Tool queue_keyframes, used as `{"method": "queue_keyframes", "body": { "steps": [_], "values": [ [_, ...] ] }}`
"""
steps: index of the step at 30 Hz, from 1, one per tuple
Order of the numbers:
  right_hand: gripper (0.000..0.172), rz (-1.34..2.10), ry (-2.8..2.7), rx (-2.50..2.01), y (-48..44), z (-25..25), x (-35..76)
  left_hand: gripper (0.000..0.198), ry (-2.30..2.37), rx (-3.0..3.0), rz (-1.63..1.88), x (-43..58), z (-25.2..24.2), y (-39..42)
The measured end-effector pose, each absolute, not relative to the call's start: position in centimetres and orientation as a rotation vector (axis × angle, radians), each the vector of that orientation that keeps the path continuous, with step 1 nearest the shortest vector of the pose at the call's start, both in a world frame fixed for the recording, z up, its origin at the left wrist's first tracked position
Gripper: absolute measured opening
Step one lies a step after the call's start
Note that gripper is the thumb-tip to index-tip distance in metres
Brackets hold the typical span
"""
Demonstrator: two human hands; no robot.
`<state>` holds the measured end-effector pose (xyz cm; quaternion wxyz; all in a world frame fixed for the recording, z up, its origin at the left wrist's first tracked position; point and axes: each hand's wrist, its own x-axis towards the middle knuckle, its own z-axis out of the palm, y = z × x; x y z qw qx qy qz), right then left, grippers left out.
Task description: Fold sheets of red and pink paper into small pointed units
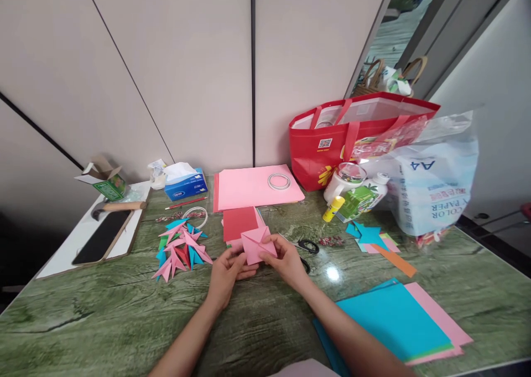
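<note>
A small pink square of folded paper [254,249] is held between my two hands above the table, crease lines showing on its face. My left hand [230,267] grips its left side, fingers underneath. On the right edge, my right hand [284,256] pinches it between thumb and fingers. Just behind lies a stack of square paper with a red sheet [239,223] on top, partly covered by the pink piece. To the left sits a pile of folded paper stars [182,251] in pink, blue, green and red.
Pink sheets [249,187] lie at the back by the wall. A tissue box [186,185], hammer [120,206] and phone [103,237] are left. A red bag [315,158], glue stick [333,208] and plastic paper bag [435,183] stand right. Blue sheets [394,319] lie front right.
</note>
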<state>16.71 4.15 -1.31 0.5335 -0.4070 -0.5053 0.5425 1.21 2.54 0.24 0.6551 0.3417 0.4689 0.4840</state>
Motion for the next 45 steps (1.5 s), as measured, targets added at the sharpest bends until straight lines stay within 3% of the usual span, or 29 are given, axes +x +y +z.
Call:
{"method": "queue_keyframes", "body": {
  "steps": [3, 32, 41, 45],
  "values": [
    [0.026, 1.360, -1.201, -0.964, 4.18, -1.22, 16.71, 0.026, 1.145, 0.804, 1.004, 1.18, 0.11, 2.55],
    [0.034, 1.504, -1.208, -0.975, 4.27, -1.71, 16.78, 0.024, 1.118, 0.810, 1.011, 1.20, -0.35, 2.35],
    [0.032, 1.486, -1.256, -0.976, 4.35, -1.71, 16.91, 0.024, 1.095, 0.823, 0.990, 0.95, -0.49, 2.39],
    [0.022, 1.415, -1.312, -0.982, 4.24, -1.76, 16.94, 0.023, 1.102, 0.813, 0.980, 0.95, -0.35, 2.37]
  ]
}}
